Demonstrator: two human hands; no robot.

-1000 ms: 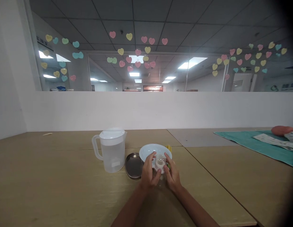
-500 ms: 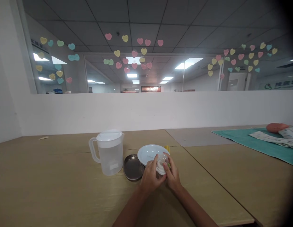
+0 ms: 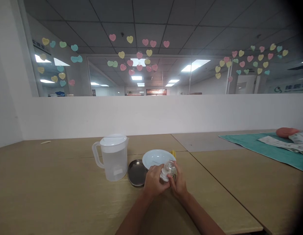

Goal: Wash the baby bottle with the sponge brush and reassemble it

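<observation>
Both of my hands hold a small clear container with a white collar [image 3: 164, 175], which looks like a baby bottle, above the table in front of a pale blue bowl [image 3: 148, 158]. My left hand [image 3: 153, 181] is closed round the collar side. My right hand [image 3: 179, 184] wraps the clear part, its thumb near the collar. A clear rounded end points up between the hands; the fingers hide much of the rest. Left of my hands lies a shallow dark metal tray [image 3: 136, 174]. Something thin rests inside the bowl.
A translucent lidded jug [image 3: 115, 163] with a handle stands left of the tray. Something yellow [image 3: 173, 153] shows behind the bowl. A green cloth [image 3: 241, 139] with a patterned cloth [image 3: 276, 143] and an orange-pink object [image 3: 287, 132] lies far right. A white wall [image 3: 151, 116] closes the back.
The container has turned in my hands: its clear rounded end now shows more, and the white collar has tipped to the left. My right fingers have shifted slightly lower around it.
</observation>
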